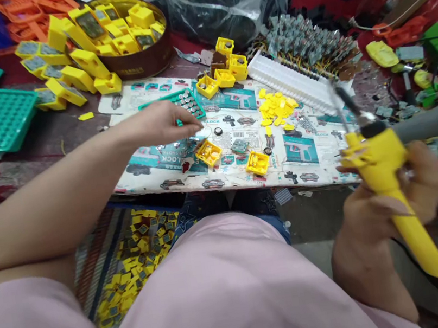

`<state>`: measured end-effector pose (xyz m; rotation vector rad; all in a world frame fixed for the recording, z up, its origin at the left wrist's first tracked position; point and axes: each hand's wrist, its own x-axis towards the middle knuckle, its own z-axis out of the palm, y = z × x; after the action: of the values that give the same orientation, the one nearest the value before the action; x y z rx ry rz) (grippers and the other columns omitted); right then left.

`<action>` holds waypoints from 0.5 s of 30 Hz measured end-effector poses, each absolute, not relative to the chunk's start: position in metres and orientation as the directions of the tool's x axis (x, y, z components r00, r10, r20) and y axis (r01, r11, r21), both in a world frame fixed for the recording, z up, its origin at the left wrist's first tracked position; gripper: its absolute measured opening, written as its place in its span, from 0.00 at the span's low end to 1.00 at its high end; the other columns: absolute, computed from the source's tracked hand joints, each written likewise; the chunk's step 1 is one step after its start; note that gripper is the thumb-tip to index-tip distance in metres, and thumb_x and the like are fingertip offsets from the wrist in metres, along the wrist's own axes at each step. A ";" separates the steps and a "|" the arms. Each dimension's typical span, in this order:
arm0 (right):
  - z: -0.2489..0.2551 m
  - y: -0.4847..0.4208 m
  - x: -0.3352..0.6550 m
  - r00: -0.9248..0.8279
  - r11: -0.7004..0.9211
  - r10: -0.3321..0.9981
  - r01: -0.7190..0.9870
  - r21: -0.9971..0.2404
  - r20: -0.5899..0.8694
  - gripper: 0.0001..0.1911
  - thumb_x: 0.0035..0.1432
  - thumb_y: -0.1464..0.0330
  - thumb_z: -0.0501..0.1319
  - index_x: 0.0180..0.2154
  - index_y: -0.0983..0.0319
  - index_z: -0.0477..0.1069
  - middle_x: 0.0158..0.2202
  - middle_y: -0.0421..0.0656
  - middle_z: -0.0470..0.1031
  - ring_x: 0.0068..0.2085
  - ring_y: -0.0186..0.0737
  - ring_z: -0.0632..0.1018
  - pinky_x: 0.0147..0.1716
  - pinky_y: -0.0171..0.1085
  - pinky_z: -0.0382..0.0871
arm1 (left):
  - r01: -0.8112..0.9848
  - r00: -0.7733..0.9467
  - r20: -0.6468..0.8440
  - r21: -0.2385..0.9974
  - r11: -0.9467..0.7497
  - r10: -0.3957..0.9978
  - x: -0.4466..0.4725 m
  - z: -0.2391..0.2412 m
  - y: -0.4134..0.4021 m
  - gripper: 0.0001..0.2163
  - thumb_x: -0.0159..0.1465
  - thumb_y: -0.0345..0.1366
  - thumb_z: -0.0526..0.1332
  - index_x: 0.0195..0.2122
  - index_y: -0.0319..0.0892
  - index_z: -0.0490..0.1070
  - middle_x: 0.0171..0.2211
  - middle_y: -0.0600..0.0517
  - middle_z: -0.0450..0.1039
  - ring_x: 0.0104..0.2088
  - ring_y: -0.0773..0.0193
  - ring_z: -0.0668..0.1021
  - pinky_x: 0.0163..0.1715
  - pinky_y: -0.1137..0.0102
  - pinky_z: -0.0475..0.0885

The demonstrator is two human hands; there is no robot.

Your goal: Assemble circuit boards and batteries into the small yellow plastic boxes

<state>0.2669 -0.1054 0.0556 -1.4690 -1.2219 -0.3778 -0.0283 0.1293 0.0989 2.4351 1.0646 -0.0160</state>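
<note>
In the right hand (369, 215), yellow soldering gun (385, 161).

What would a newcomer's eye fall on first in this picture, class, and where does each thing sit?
Probably the yellow gun-shaped tool in the right grip, large at the picture's right. Next might come the round tin heaped with yellow cases, upper left, then the pile of small yellow pieces on the printed sheet.

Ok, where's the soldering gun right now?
In the head view, the soldering gun is on the right, held in the right hand, mostly below and right of the white rack.
</note>
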 end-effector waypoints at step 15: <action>0.039 0.020 0.209 -0.105 0.386 0.848 0.794 -0.470 0.519 0.09 0.68 0.67 0.58 0.48 0.57 0.73 0.39 0.38 0.82 0.36 0.34 0.83 0.38 0.33 0.77 | 0.582 0.718 -0.121 0.644 -0.496 0.685 -0.023 0.060 0.113 0.13 0.64 0.39 0.58 0.39 0.42 0.81 0.34 0.52 0.83 0.34 0.65 0.81 0.38 0.73 0.70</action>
<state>0.2093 0.0204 0.0386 -1.4138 -1.8993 0.0919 -0.0225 0.1130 0.0604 2.2405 0.9563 0.1962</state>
